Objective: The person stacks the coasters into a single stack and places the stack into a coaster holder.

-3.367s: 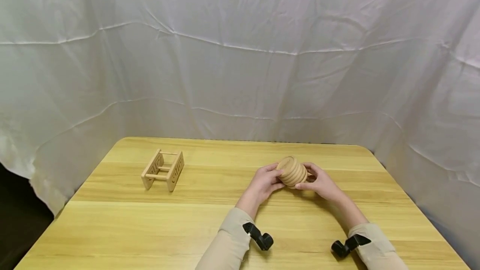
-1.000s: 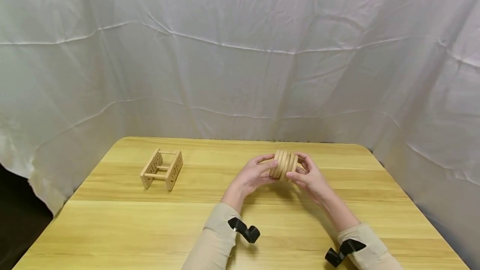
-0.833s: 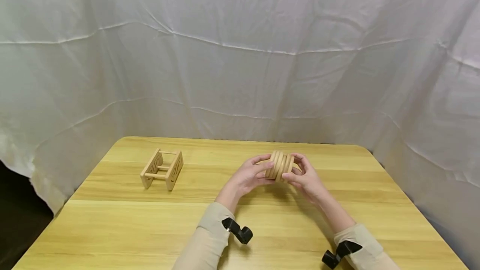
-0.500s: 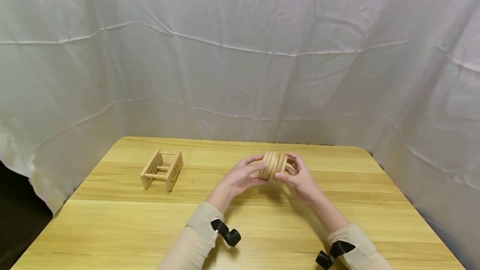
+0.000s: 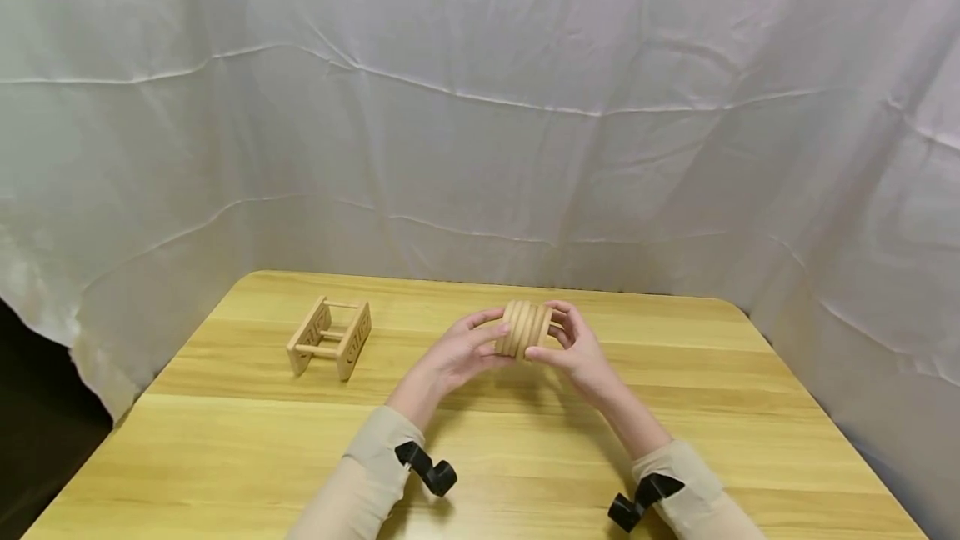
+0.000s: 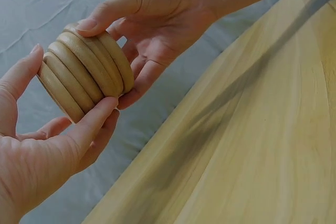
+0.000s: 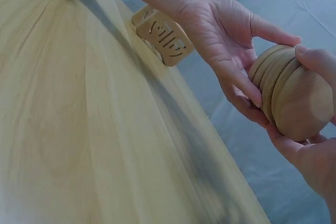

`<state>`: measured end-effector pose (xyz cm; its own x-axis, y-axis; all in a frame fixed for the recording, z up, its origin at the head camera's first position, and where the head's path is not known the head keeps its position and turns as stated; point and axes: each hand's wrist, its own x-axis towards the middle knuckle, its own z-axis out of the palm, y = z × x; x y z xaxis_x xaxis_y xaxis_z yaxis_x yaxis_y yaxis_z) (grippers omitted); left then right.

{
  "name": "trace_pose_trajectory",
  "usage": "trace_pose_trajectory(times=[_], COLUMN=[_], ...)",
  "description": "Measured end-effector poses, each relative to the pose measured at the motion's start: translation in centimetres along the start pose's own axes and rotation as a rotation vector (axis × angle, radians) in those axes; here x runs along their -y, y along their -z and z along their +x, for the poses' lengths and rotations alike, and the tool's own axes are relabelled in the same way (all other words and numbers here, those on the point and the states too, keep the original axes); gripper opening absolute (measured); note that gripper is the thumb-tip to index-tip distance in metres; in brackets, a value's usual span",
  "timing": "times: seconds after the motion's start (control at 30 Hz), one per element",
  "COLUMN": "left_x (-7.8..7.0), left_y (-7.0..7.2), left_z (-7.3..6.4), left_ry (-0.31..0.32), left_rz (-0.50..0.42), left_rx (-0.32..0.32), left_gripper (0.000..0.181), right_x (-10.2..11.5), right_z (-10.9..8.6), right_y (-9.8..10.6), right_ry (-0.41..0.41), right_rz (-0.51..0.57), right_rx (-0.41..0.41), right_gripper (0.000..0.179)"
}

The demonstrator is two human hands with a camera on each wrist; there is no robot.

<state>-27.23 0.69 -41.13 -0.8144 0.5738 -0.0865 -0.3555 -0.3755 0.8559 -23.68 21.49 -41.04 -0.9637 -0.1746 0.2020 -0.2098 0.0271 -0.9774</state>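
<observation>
Between both hands hangs a stack of several round wooden coasters (image 5: 522, 329), held on edge above the table. My left hand (image 5: 459, 352) grips its left end with thumb and fingers, and my right hand (image 5: 581, 354) grips the right end. In the left wrist view the rims of the coasters (image 6: 86, 69) lie side by side, slightly uneven. The right wrist view shows the smooth flat face of the end coaster (image 7: 304, 103). A wooden rack (image 5: 330, 338) with two carved side panels joined by dowels stands on the table, to the left of both hands.
The wood-grain table (image 5: 480, 457) has rounded far corners. A pale grey curtain (image 5: 480, 132) surrounds its back and sides. Each sleeve carries a small black wrist camera (image 5: 427, 469).
Both hands have carried the coasters leftward, toward the rack. The stack has turned from tilted, with a face showing, to on edge with rims facing the head camera. The rack stays in place.
</observation>
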Motion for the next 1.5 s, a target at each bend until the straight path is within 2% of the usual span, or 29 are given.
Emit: trace_pose_trajectory(times=[0.33,0.57,0.73,1.0,1.3,1.5], left_x=[-1.3,-2.6,-3.9,-5.4,-6.1,-7.2], left_y=[1.1,2.1,3.0,4.3,5.4,6.5], left_z=[-1.0,-2.1,-3.0,-3.9,-4.7,-5.6], left_ry=[-0.047,-0.058,-0.057,-0.098,-0.124,-0.123], left_rz=[-0.025,-0.010,0.068,0.288,0.385,0.450], left_rx=[-0.009,-0.014,-0.035,-0.042,-0.050,-0.061], left_gripper=[0.057,0.059,0.062,0.063,0.064,0.062], right_x=[0.8,1.5,1.8,2.3,2.1,2.2], right_z=[1.2,1.9,2.5,3.1,3.4,4.1], right_y=[-1.6,-3.0,-4.2,-5.8,-7.4,-8.9], right_ry=[0.051,0.094,0.100,0.100,0.103,0.093], right_rz=[-0.051,-0.037,-0.016,0.001,0.026,0.019], right_rx=[0.030,0.066,0.079,0.066,0.056,0.057], right_gripper=[0.078,0.077,0.076,0.077,0.074,0.072])
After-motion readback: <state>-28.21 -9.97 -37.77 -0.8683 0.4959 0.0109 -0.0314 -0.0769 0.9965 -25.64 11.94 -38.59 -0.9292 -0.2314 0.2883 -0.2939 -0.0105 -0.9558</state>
